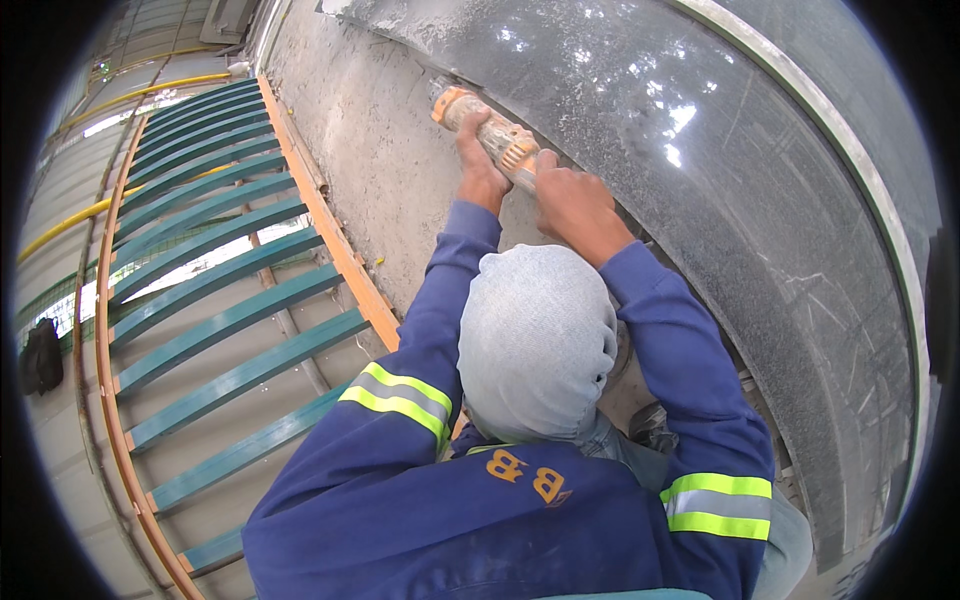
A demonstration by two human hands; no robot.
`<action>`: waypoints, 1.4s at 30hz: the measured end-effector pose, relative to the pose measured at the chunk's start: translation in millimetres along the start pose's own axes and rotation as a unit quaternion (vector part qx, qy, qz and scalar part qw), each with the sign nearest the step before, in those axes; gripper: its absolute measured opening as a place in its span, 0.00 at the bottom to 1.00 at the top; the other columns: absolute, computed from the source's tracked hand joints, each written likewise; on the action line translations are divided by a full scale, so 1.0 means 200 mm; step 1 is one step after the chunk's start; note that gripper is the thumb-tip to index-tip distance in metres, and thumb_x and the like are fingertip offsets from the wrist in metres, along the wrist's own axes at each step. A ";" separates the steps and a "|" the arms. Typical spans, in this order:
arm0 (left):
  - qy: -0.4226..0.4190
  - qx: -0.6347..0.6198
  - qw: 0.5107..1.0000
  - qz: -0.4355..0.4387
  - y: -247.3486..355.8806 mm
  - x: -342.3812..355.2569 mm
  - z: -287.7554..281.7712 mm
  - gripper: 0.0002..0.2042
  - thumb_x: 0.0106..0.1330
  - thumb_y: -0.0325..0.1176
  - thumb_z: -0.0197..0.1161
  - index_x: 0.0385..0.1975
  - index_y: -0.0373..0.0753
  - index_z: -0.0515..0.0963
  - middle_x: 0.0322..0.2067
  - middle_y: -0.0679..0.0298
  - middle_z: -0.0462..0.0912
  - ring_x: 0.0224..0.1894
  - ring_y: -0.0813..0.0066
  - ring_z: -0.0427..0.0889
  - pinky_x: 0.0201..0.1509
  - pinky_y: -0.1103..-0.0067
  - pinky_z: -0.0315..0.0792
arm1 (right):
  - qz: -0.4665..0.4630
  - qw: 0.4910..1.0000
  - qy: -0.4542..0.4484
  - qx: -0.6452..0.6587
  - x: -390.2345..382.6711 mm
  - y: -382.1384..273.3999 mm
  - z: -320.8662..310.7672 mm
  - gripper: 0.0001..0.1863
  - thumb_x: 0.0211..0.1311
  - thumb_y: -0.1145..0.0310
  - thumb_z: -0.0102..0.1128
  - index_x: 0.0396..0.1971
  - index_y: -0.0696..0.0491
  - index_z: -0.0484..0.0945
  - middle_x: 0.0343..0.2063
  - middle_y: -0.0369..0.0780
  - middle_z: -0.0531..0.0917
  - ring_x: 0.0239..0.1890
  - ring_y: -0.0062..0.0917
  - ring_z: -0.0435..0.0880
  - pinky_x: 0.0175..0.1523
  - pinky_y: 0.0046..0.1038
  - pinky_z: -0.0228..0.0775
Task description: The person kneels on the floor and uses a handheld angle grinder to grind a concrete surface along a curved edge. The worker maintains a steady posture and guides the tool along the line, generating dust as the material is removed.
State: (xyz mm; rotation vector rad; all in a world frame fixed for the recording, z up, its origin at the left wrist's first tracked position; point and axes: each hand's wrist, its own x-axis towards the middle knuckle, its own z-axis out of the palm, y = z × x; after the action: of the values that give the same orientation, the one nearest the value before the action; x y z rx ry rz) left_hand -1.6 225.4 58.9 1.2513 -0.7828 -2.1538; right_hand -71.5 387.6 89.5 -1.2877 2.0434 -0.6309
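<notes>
Both my hands hold a dusty orange and grey power tool with a long barrel, which looks like an angle grinder (506, 143). My left hand (480, 165) is closed around its front part, thumb up along the side. Behind it, my right hand (578, 205) grips the rear end. The tool's far end lies close to the edge of a large dark, glossy slab (680, 150) coated with pale dust. Whether it touches the slab, I cannot tell. A rounded shape covered in pale grey-blue cloth (538, 340) sits between my blue sleeves.
To the left stands a long rack-like frame with orange side rails (328, 220) and several teal slats (225, 300). Dusty concrete floor (370, 150) lies between it and the slab. A pale metal edge (850, 150) borders the slab's right. A black bag (42, 357) hangs far left.
</notes>
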 end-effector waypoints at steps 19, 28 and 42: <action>0.022 -0.014 1.000 0.009 -0.02 -0.10 0.07 0.24 0.55 0.43 0.62 0.45 0.32 0.67 0.31 0.51 0.76 0.30 0.57 0.81 0.33 0.63 0.81 | 0.002 1.000 -0.004 0.000 -0.07 0.01 -0.06 0.23 0.48 0.71 0.64 0.41 0.58 0.63 0.26 0.57 0.83 0.33 0.51 0.86 0.38 0.46 0.79; 0.010 -0.014 1.000 0.004 -0.02 -0.09 0.05 0.24 0.56 0.43 0.61 0.45 0.31 0.67 0.31 0.51 0.76 0.31 0.56 0.82 0.33 0.63 0.82 | 0.002 0.999 -0.034 -0.003 -0.09 -0.02 -0.12 0.26 0.48 0.76 0.62 0.47 0.66 0.64 0.28 0.56 0.85 0.35 0.48 0.87 0.39 0.42 0.80; -0.009 -0.002 1.000 0.014 -0.01 0.04 -0.04 0.23 0.55 0.43 0.62 0.43 0.30 0.67 0.30 0.51 0.76 0.30 0.55 0.81 0.36 0.62 0.81 | -0.002 1.000 0.010 0.010 0.00 -0.01 0.02 0.22 0.47 0.76 0.62 0.42 0.59 0.64 0.31 0.56 0.84 0.37 0.50 0.87 0.42 0.44 0.79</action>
State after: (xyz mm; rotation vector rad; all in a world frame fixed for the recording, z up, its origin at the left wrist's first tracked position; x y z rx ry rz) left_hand 2.2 219.9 50.3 1.2141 -0.7995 -2.1454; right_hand -68.6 386.5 87.8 -1.2785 2.0456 -0.6674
